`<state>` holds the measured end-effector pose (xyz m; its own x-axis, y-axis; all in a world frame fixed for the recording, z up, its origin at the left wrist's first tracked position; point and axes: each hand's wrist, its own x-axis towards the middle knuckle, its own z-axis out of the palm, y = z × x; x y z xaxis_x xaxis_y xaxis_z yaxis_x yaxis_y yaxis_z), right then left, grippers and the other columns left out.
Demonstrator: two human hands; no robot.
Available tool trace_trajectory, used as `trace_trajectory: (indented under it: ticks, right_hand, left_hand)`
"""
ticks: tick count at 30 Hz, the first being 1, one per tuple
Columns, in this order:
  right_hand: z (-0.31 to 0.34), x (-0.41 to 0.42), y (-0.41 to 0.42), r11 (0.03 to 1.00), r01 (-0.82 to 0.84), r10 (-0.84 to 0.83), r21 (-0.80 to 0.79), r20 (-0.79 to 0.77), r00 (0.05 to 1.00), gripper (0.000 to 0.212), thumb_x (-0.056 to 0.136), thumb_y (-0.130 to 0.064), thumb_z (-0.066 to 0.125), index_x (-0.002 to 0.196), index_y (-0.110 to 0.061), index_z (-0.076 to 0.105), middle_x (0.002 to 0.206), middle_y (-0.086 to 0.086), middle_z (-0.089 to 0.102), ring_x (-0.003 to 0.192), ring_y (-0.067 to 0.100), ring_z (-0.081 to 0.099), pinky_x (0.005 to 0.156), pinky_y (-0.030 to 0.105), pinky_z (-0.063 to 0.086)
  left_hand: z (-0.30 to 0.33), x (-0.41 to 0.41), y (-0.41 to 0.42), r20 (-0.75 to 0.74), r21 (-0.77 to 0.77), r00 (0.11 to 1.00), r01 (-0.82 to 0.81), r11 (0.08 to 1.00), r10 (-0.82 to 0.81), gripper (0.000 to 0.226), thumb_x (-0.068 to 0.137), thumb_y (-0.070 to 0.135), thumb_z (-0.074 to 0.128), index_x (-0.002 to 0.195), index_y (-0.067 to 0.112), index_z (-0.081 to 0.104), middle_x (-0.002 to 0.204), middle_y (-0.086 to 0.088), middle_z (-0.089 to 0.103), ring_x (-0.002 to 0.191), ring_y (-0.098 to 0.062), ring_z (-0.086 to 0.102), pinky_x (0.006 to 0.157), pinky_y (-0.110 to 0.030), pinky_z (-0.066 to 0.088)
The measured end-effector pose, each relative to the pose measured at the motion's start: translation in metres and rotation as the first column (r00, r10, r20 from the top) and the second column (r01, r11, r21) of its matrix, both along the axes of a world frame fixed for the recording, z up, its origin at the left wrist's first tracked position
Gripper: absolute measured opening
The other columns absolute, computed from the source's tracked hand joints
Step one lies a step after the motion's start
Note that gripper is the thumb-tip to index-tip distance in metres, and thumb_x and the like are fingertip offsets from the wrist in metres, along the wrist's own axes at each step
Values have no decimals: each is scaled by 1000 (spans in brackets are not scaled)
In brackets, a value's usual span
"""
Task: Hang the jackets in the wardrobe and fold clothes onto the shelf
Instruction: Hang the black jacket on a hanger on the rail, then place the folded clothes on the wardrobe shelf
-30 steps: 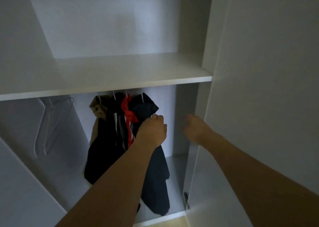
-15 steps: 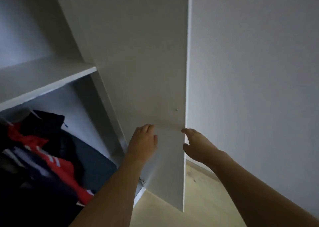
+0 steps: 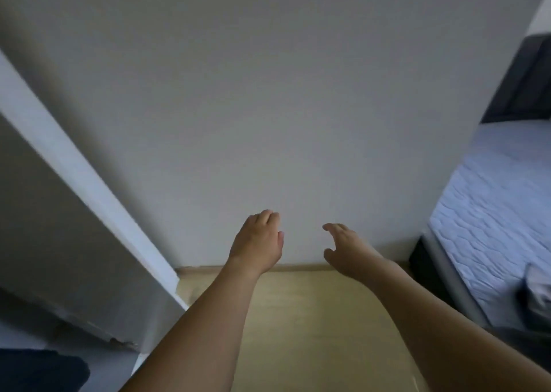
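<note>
My left hand (image 3: 258, 241) and my right hand (image 3: 346, 248) reach forward side by side in front of a plain white wall (image 3: 268, 93), both holding nothing with fingers loosely spread. The open white wardrobe door (image 3: 74, 189) stands edge-on at the left. A dark garment (image 3: 38, 370) shows in the bottom left corner, inside the wardrobe. The shelf and the hanging rail are out of view.
A bed with a quilted white mattress (image 3: 495, 219) and a dark headboard (image 3: 524, 78) stands at the right. Something dark and bundled (image 3: 536, 296) lies at its near edge. Pale wooden floor (image 3: 298, 317) stretches below my arms.
The view has swung right, away from the wardrobe interior and hanging jackets, to the wall and bed. My left hand let go of the hanger and both hands came off the door.
</note>
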<state>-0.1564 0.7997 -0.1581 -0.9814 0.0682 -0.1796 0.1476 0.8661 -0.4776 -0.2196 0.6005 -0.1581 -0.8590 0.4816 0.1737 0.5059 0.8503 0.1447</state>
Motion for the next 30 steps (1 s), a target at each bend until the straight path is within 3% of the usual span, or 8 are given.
trace_trajectory:
  ticks: [9,13,22,30]
  right_hand:
    - [-22,142,309,949,303,-312,82,121,942,50,91,-23,52,138,-12,42,142,10,44,127,30,45,99,34,37]
    - [-21,173,394,920,389,-391,44,101,915,50,90,-22,52,139,-15,41,144,7,42,125,28,47,98,36,42]
    - [-38,294,629,843,536,-537,34,96,838,56,93,-20,50,147,-13,35,151,7,35,136,26,37,109,33,32]
    - [-53,387,837,826,564,-551,2,217,806,51,89,-12,48,139,-10,42,143,12,43,129,27,43,102,34,39]
  left_hand:
    - [-17,88,316,36,-47,960,278,960,-276,48,100,32,43,141,8,42,145,-10,45,129,-28,42,111,-35,28]
    - [-22,96,414,64,-39,948,316,948,-313,48,100,32,42,142,8,42,145,-11,46,129,-28,43,111,-34,29]
    - [-55,193,671,154,-19,870,476,879,-468,46,97,29,47,138,8,47,140,-12,49,127,-29,47,109,-34,32]
    - [-71,272,820,337,34,884,334,942,-325,44,96,28,50,137,12,51,140,-8,51,127,-26,49,108,-34,36]
